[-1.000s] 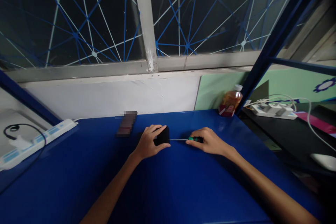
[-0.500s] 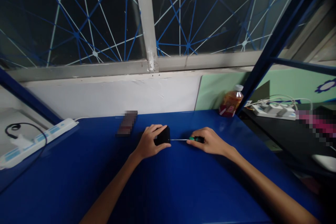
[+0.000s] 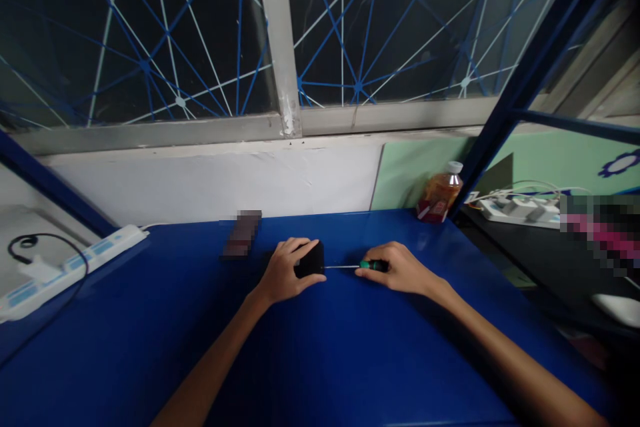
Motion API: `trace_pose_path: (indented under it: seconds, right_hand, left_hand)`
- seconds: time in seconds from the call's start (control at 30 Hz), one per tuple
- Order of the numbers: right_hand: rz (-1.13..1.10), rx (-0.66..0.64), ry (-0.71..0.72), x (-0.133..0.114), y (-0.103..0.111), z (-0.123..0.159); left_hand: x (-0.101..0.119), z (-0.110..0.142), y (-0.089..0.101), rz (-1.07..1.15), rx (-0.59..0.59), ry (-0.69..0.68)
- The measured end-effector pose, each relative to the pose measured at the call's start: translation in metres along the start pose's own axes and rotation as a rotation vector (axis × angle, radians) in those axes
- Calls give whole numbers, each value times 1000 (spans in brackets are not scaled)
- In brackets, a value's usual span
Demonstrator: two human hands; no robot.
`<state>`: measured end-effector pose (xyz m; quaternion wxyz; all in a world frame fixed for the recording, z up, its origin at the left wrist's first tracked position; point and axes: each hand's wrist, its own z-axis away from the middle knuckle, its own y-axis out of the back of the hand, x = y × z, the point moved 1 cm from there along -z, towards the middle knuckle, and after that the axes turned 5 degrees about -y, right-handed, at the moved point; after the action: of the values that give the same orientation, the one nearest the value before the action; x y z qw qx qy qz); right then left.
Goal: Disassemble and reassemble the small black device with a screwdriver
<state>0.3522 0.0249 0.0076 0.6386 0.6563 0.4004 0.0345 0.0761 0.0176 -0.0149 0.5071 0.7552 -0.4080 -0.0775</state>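
Note:
My left hand [image 3: 286, 271] grips a flat black box-like object [image 3: 312, 259], thumb along its near edge and fingers over the far edge. What kind of object it is I cannot make out. My right hand [image 3: 397, 267] is closed around the green and black handle of a screwdriver [image 3: 371, 265]. Its thin metal shaft points left, level with the blue table, and the tip meets the right edge of the black object. Whether the tip sits in a screw is too small to see.
On the blue table [image 3: 320, 360] lie a white power strip [image 3: 75, 271] with a black cable at left and a blurred dark reddish-brown item [image 3: 242, 235]. A bottle of orange drink [image 3: 443, 192] stands at the back right. Another power strip [image 3: 523, 209] rests on the black surface beyond.

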Motion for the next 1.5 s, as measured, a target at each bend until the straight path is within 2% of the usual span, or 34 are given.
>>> trace_pose_path:
  seconds: [0.3, 0.77, 1.0, 1.33, 1.5]
  right_hand:
    - [-48, -16, -37, 5, -1, -1]
    - [-107, -175, -103, 12, -7, -2]
    - [-206, -155, -106, 7, -6, -3]
    - [-349, -332, -169, 12, -6, -2]
    - [-369, -340, -169, 15, -11, -1]
  left_hand:
    - [-1, 3, -9, -48, -33, -48]
    - [0, 4, -11, -65, -36, -65]
    - [1, 3, -9, -60, -32, -50]
    - [0, 5, -14, -57, -50, -71]
    - [1, 6, -17, -55, -74, -56]
